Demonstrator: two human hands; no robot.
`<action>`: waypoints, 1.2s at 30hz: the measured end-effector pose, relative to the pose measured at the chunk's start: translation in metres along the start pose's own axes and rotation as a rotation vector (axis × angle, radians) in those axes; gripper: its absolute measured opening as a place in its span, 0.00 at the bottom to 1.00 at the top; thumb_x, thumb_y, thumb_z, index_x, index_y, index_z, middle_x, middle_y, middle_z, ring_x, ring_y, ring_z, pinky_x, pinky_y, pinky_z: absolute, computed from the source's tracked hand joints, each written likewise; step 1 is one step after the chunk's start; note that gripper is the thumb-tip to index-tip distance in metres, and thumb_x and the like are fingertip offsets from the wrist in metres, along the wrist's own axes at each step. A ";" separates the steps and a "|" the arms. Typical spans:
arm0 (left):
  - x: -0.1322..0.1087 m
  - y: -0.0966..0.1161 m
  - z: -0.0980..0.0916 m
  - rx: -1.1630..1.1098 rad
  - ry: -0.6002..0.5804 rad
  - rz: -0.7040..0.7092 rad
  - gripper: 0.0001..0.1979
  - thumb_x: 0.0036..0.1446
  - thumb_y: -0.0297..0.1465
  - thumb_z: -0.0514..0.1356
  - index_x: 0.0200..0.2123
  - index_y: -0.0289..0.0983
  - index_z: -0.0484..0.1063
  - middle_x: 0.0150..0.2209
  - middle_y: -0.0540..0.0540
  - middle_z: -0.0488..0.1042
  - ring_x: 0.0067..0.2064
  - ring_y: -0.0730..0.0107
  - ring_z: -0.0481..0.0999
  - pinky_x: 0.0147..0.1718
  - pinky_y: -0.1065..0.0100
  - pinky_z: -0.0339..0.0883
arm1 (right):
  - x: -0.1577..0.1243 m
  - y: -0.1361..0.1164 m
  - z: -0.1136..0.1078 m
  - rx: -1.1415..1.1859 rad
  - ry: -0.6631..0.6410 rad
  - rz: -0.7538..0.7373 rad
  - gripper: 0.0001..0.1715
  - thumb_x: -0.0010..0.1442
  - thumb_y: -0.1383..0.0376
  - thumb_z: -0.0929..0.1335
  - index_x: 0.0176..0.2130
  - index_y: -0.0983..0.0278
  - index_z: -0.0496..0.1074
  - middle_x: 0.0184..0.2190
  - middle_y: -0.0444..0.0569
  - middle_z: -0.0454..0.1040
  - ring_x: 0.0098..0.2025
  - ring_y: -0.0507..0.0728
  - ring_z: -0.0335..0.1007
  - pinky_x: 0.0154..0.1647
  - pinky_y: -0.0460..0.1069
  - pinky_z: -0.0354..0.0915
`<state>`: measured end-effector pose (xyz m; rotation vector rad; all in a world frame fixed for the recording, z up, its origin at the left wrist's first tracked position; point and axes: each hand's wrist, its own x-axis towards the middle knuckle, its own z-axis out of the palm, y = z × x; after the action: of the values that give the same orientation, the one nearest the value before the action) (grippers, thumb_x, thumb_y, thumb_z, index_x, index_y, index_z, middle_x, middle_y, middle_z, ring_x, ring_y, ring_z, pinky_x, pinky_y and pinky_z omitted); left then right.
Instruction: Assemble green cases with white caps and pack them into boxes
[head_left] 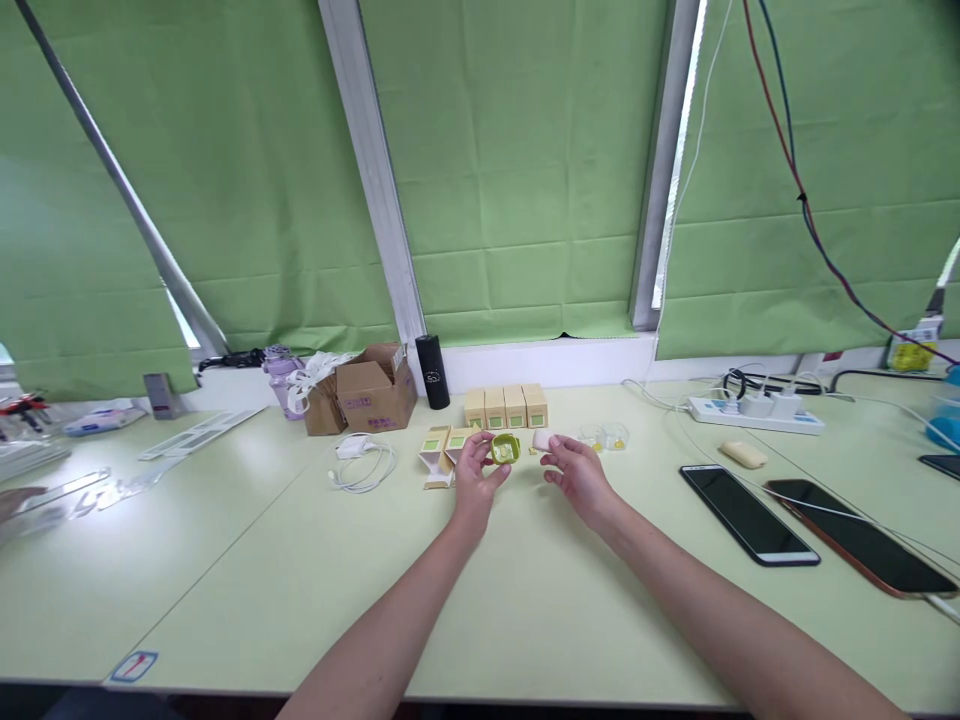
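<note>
Over the middle of the table, my left hand (478,477) grips a small yellow-green open case (505,449) by its left side, its hollow facing me. A small pale pinkish-white piece (541,440) is pinched between the thumb and fingers of my right hand (577,475), a short gap to the right of the case. Just left of my left hand are opened small cartons (434,446) with green labels. Behind the hands stands a row of several small tan boxes (505,407). Clear plastic holders (615,436) with bits of yellow lie beyond my right hand.
Two phones (750,514) and a beige oval object (743,454) lie to the right, near a power strip (757,414) with cables. Left stand a cardboard box (373,390), a black cylinder (432,372) and a coiled white charger cable (364,466). Another person's hand (19,498) shows far left.
</note>
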<state>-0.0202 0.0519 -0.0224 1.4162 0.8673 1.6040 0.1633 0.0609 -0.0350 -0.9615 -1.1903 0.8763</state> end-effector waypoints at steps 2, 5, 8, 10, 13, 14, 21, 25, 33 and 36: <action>0.000 0.000 0.000 0.011 -0.007 0.003 0.28 0.45 0.33 0.72 0.50 0.41 0.67 0.50 0.42 0.80 0.53 0.55 0.78 0.46 0.63 0.65 | -0.008 -0.002 -0.003 0.240 -0.056 0.155 0.23 0.59 0.46 0.73 0.41 0.62 0.77 0.40 0.57 0.82 0.34 0.60 0.76 0.27 0.52 0.70; -0.001 -0.001 0.000 0.034 -0.021 0.013 0.28 0.46 0.32 0.72 0.50 0.41 0.68 0.50 0.42 0.80 0.54 0.55 0.78 0.47 0.62 0.64 | -0.017 -0.007 -0.005 0.388 -0.089 0.297 0.22 0.56 0.48 0.77 0.40 0.62 0.77 0.45 0.59 0.83 0.35 0.60 0.77 0.27 0.53 0.72; -0.001 -0.001 0.000 0.031 -0.035 0.022 0.27 0.46 0.32 0.72 0.50 0.41 0.68 0.50 0.42 0.79 0.55 0.54 0.77 0.47 0.62 0.63 | -0.022 -0.013 -0.004 0.483 -0.104 0.351 0.21 0.54 0.51 0.78 0.41 0.62 0.77 0.47 0.59 0.82 0.36 0.59 0.77 0.27 0.51 0.72; -0.002 -0.001 0.000 0.023 -0.046 0.024 0.27 0.46 0.32 0.72 0.50 0.41 0.68 0.50 0.42 0.79 0.55 0.54 0.77 0.47 0.62 0.63 | -0.024 -0.017 -0.002 0.541 -0.115 0.363 0.22 0.53 0.52 0.79 0.41 0.62 0.76 0.45 0.57 0.83 0.36 0.59 0.77 0.28 0.50 0.71; -0.002 0.000 0.000 0.014 -0.050 0.024 0.28 0.46 0.32 0.72 0.50 0.41 0.68 0.50 0.42 0.79 0.54 0.54 0.77 0.48 0.62 0.63 | -0.028 -0.022 0.001 0.591 -0.102 0.375 0.25 0.49 0.54 0.82 0.41 0.60 0.74 0.40 0.52 0.82 0.35 0.58 0.77 0.28 0.50 0.71; -0.002 0.000 0.000 0.012 -0.048 0.025 0.27 0.46 0.32 0.72 0.50 0.41 0.69 0.50 0.42 0.79 0.54 0.54 0.78 0.48 0.62 0.63 | -0.029 -0.024 0.001 0.607 -0.099 0.378 0.27 0.47 0.55 0.83 0.41 0.60 0.74 0.39 0.50 0.82 0.35 0.57 0.77 0.29 0.50 0.71; -0.003 0.000 0.000 0.019 -0.064 0.030 0.27 0.46 0.32 0.73 0.50 0.41 0.69 0.50 0.42 0.79 0.54 0.54 0.77 0.47 0.62 0.63 | -0.030 -0.028 0.003 0.667 -0.073 0.315 0.31 0.41 0.58 0.86 0.42 0.59 0.75 0.33 0.44 0.79 0.35 0.56 0.78 0.39 0.52 0.75; -0.004 0.001 0.001 0.037 -0.066 0.023 0.27 0.47 0.32 0.72 0.50 0.41 0.69 0.49 0.42 0.79 0.55 0.54 0.77 0.47 0.62 0.62 | -0.028 -0.026 0.002 0.620 -0.050 0.276 0.29 0.41 0.59 0.85 0.41 0.60 0.77 0.33 0.44 0.77 0.32 0.54 0.76 0.35 0.50 0.73; -0.004 0.001 0.000 0.066 -0.048 0.038 0.26 0.47 0.31 0.72 0.49 0.41 0.70 0.50 0.42 0.78 0.55 0.54 0.77 0.48 0.61 0.62 | -0.026 -0.025 -0.002 0.523 -0.065 0.304 0.32 0.36 0.64 0.84 0.42 0.64 0.79 0.41 0.50 0.80 0.35 0.58 0.80 0.45 0.57 0.77; -0.004 0.001 0.000 0.076 -0.042 0.037 0.25 0.47 0.31 0.72 0.49 0.41 0.70 0.50 0.42 0.78 0.55 0.54 0.77 0.48 0.61 0.62 | -0.025 -0.026 -0.003 0.505 -0.061 0.308 0.31 0.37 0.62 0.84 0.42 0.65 0.80 0.42 0.52 0.81 0.34 0.57 0.79 0.42 0.56 0.76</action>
<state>-0.0200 0.0481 -0.0226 1.5218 0.8903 1.5782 0.1635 0.0284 -0.0197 -0.7116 -0.8171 1.3818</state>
